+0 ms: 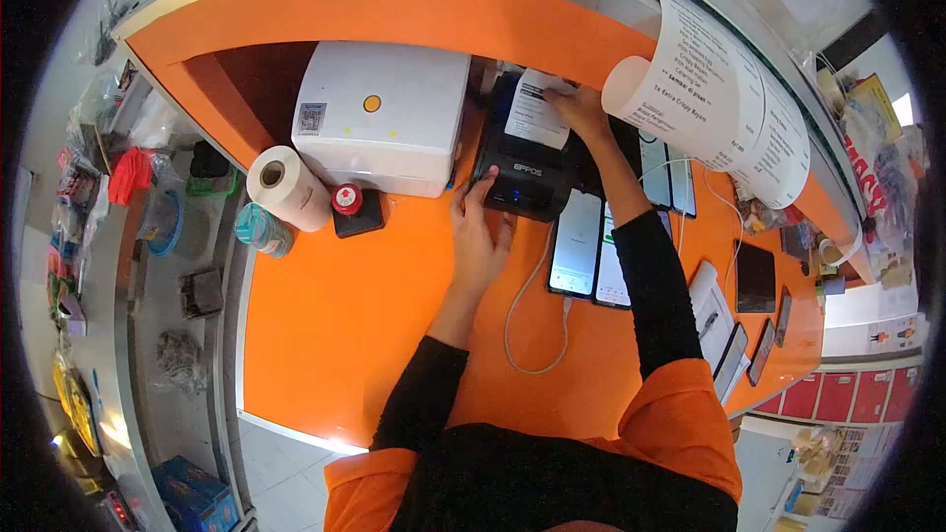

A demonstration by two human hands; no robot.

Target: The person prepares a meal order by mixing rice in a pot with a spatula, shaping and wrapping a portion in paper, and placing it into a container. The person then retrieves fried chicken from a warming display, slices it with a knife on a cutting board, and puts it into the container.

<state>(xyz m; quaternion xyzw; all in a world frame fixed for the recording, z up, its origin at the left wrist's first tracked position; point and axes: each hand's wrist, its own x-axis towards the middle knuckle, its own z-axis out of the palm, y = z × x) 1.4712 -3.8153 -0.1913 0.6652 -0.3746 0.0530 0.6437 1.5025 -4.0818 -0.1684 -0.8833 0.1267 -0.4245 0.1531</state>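
Note:
A black receipt printer (527, 175) marked EPPOS stands on the orange counter, with a printed paper receipt (538, 118) coming out of its top. At the printer's front left corner, my left hand (480, 241) grips the casing with its fingers along the side. My right hand (583, 113) is closed on the upper right edge of the receipt, thumb and fingers pinching the paper. Just below the printer lie two lit phones, a left phone (575, 244) and a right phone (611, 271) partly under my right sleeve.
A white box-shaped machine (379, 113) sits left of the printer. Near it are a label roll (288, 187), a red-topped stamp (347, 200) and a teal jar (263, 229). A long receipt (729, 89) hangs at upper right. A white cable (509, 330) crosses the counter; a tablet (756, 276) lies right.

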